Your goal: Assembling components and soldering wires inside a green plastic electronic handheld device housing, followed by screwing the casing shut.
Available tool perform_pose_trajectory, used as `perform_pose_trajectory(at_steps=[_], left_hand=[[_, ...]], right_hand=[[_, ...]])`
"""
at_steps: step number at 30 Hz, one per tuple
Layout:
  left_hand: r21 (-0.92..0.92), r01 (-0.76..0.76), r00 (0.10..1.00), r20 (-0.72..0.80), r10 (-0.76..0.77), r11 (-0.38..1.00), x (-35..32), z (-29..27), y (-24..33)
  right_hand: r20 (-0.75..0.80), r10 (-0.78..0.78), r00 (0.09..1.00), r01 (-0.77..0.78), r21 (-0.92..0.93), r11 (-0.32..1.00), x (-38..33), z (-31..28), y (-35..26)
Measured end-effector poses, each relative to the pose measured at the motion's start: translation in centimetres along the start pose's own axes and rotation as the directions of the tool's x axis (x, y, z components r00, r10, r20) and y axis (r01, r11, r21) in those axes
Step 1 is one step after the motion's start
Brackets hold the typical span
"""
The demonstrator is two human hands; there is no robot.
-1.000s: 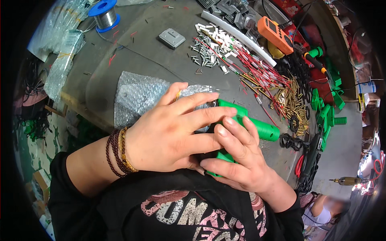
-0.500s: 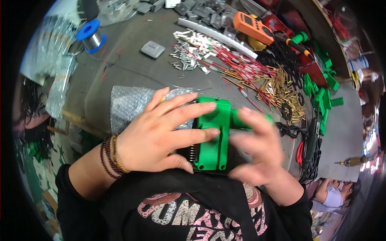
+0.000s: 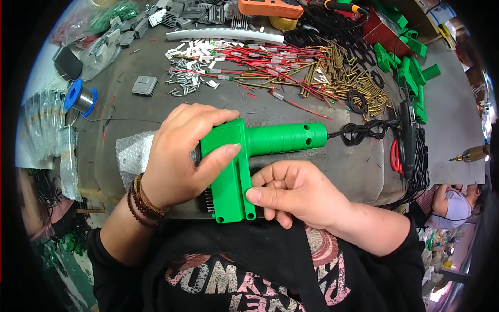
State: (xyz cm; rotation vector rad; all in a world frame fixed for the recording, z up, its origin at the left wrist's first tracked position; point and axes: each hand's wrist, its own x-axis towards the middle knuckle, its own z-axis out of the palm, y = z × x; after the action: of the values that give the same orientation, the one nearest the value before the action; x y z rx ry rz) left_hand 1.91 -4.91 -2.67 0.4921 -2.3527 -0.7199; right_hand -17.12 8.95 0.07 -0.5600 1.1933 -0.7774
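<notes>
A green plastic hand tool lies in front of me, its broad head toward my left and its round handle pointing right. A row of thin metal teeth shows along the head's left edge. My left hand is wrapped over the head, thumb on top and fingers at its far end. Close against the head's right edge, my right hand is closed, thumb tip at that edge and fingers curled; whatever it may pinch is hidden. A black cable runs out of the handle's end. Bubble wrap lies partly under my left hand.
Beyond the tool lie red wires, brass pins and small screws. A grey heat sink and a solder spool are at left. A soldering iron stands at right, near green plastic parts.
The view has shifted, so the bench items sit differently. My right hand has come off the handle area to the head's right edge and closed. My left thumb now lies on the head.
</notes>
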Motion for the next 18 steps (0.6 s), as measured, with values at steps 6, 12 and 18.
perform_pose_trajectory(at_steps=[6, 12, 18], left_hand=[[0.051, -0.030, 0.997, -0.064, 0.033, 0.998, 0.0, 0.4, 0.1], [0.046, 0.011, 0.998, -0.064, -0.008, 0.999, 0.0, 0.5, -0.1], [0.095, 0.105, 0.994, -0.013, -0.105, 0.990, -0.9, -0.2, -0.1]], right_hand=[[0.002, 0.061, 0.998, -0.061, 0.068, 0.996, 0.3, 0.8, -0.3], [-0.049, -0.004, 0.999, -0.002, -0.119, 0.993, 0.1, 0.6, -1.4], [0.033, -0.274, 0.961, 0.272, -0.282, 0.920, -2.0, 2.2, -6.7]])
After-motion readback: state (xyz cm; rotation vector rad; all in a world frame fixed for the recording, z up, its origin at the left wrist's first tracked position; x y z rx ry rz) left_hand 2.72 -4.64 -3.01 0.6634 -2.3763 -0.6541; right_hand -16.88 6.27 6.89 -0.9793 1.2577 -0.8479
